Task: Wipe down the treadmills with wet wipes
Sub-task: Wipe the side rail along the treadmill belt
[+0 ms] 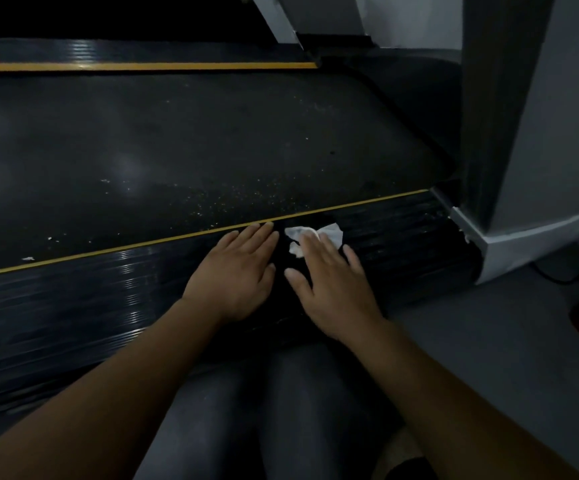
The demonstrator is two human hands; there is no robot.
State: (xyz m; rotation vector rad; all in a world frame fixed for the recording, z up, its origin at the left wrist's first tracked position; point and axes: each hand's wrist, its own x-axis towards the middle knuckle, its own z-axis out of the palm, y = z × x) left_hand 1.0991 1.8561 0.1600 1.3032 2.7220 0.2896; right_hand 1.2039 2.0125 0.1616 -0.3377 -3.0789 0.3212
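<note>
Your right hand point(329, 282) lies flat, fingers straight, and presses the wet wipe point(331, 233) onto the ribbed black side rail point(73, 306) of the near treadmill. Nothing is curled around the wipe; it is pinned under your fingertips, and crumpled white edges show beyond them on the far side and to the right. Your left hand point(239, 271) is also spread and relaxed. It holds nothing and rests palm down on the same rail, just beside the wipe on its left, with its fingertips near the yellow stripe point(142, 245) that divides rail from belt point(177, 150). What matters for the next stroke is the rail's long axis, which runs from lower left up toward the grey upright point(489, 98) on the right. The wipe sits toward that right end, so a short stretch of ribs lies between it and the upright's base, and a much longer stretch runs away to the left. The right hand is already on the wipe and is the natural one to drive it along the ribs rather than across them. A sweep to the left would probably meet your left hand first, so that hand would have to lift or slide ahead. The belt beyond the stripe shows pale specks and scraps, which suggests it is yet to be wiped.
</note>
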